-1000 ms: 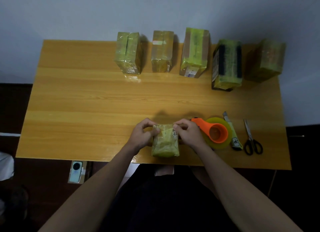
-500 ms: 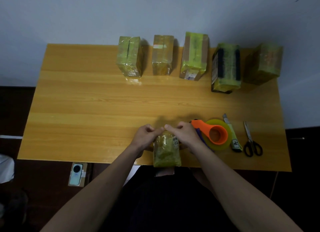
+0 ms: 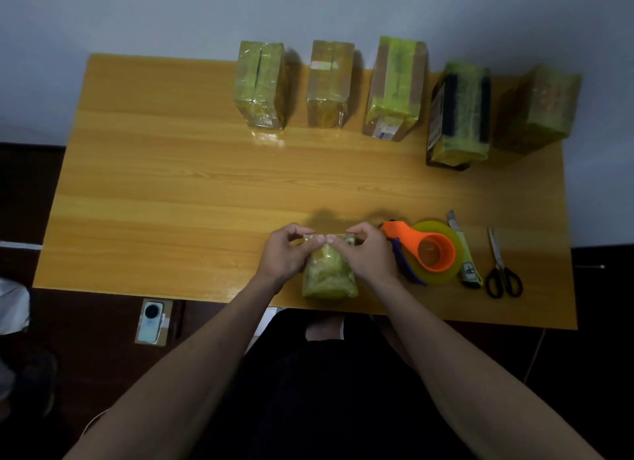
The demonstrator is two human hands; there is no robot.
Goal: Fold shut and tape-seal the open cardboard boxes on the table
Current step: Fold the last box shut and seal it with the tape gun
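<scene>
Both hands are gripping the small box (image 3: 329,274) at the near edge of the table (image 3: 171,191), a little right of the middle. Left hand (image 3: 286,253) is curling its fingers over the box's far left top corner, while the right hand (image 3: 365,252) is curling over the far right corner; the two thumbs are meeting tip to tip on the top face. Whether the fingers are pinching a strip of tape or only the box cannot be told. The box is wrapped in yellowish tape and is sitting on the table, its near end close to the table's near edge.

Just right of the right hand, an orange tape dispenser (image 3: 430,252) with a yellow roll is lying flat near the near edge. A utility knife (image 3: 466,253) is lying just beside the dispenser on its right, and black-handled scissors (image 3: 501,267) are lying a little further right, toward the near right corner.

Five taped boxes are standing in a row along the far edge: the first box (image 3: 260,85) left of centre, the second box (image 3: 329,83) beside it, the third box (image 3: 394,87) with a label at its near end, the fourth box (image 3: 459,112) with dark stripes, and the fifth box (image 3: 537,111) at the far right corner, partly overhanging the table's right edge.

On the floor by the near left side, a phone (image 3: 151,320) is lying on a small carton.
</scene>
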